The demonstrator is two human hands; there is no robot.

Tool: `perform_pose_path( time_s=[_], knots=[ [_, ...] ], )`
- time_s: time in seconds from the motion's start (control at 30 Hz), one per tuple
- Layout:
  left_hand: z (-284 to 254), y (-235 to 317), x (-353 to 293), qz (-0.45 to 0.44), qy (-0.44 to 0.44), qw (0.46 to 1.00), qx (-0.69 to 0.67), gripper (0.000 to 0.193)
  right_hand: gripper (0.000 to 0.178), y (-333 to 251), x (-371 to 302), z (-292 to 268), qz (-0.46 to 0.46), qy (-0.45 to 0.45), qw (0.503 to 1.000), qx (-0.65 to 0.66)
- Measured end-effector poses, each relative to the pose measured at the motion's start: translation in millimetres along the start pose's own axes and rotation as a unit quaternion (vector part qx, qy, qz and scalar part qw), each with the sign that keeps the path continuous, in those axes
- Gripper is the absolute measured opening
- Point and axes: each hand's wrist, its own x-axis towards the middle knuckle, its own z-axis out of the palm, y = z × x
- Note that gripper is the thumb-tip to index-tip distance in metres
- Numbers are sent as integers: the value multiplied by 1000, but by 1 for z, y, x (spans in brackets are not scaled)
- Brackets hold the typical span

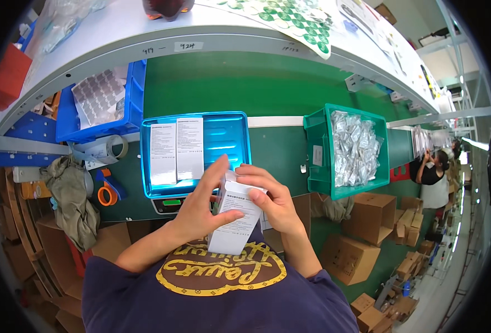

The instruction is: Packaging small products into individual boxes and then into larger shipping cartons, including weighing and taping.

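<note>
Close to my chest, a white printed cardboard box (236, 213) is tilted between my two hands. My left hand (204, 205) grips its left side, with the thumb across the printed face and the fingers stretched up toward the top end. At the upper right edge, my right hand (273, 200) is closed on the box, its fingers bent over the top flap. Just beyond my hands, a shiny blue metal tray (223, 191) rests on a scale (171, 203) with a lit green display. Two similar white boxes (163, 152) lie side by side in the tray's left part.
Right of the tray stands a green bin (319, 177) full of small clear bags (356, 150). A blue bin (134, 105) with printed sheets is at the back left, near orange-blue tape (108, 194). A white shelf (229, 39) spans above. Cardboard boxes (370, 216) sit on the right floor.
</note>
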Motion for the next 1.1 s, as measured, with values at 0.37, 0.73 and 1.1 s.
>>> perform_pose_path(
  time_s=[0.37,0.73,1.1],
  knots=[
    [-7,-7,0,-33,10,999,4,56,45,28,6,16,-19,21,999,-45],
    [-63,-112,28,7,111,791,602,62,17,186,164,18,-47,224,972,60],
    [14,-45,236,116,-19,920,374,39,56,156,-32,-388,134,369,755,-525]
  ],
)
